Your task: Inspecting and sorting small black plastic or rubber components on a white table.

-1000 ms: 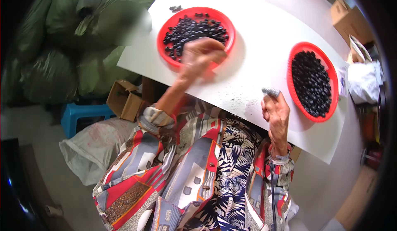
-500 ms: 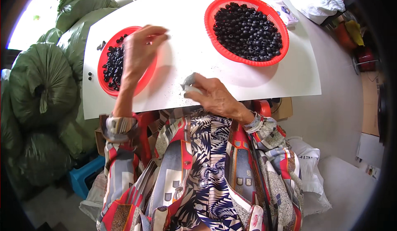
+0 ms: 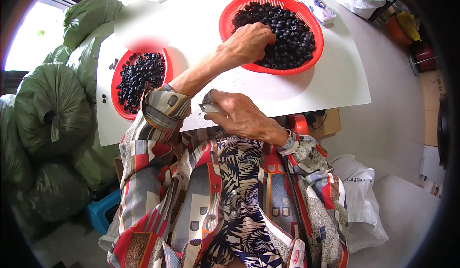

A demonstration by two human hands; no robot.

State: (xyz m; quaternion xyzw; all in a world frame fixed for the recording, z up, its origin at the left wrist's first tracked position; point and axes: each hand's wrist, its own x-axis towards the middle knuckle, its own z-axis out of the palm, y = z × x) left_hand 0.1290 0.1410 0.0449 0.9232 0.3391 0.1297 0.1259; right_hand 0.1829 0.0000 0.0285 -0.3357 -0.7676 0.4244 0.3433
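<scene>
- In the head view, the left hand [image 3: 251, 42] reaches across to the upper centre of the frame, over the near left side of the larger red basket [image 3: 319, 35].
- Its fingers bend down among the dark pieces [image 3: 293, 40] heaped there; the fingertips are hidden, so I cannot tell whether they grasp one.
- The right hand [image 3: 244, 117], near the middle of the frame, points left and pinches a small metal blade [image 3: 212, 108] between thumb and fingers.
- A grey wrapping [image 3: 207, 97] covers the tip of a finger on that hand, just above the blade.
- The black pieces are small and rounded, some showing a ring-shaped end, and they fill much of the larger basket.
- A smaller red basket [image 3: 167, 69], left of centre, holds more black pieces [image 3: 139, 78] in a looser layer.
- Two loose pieces [image 3: 104, 98] lie on the white table [image 3: 335, 78], just left of the smaller basket.
- A white packet [image 3: 318, 6] lies right beside the larger basket, toward the upper right.
- Green sacks [image 3: 52, 107] are piled along the left side, and a blue stool [image 3: 103, 211] shows at the lower left.
</scene>
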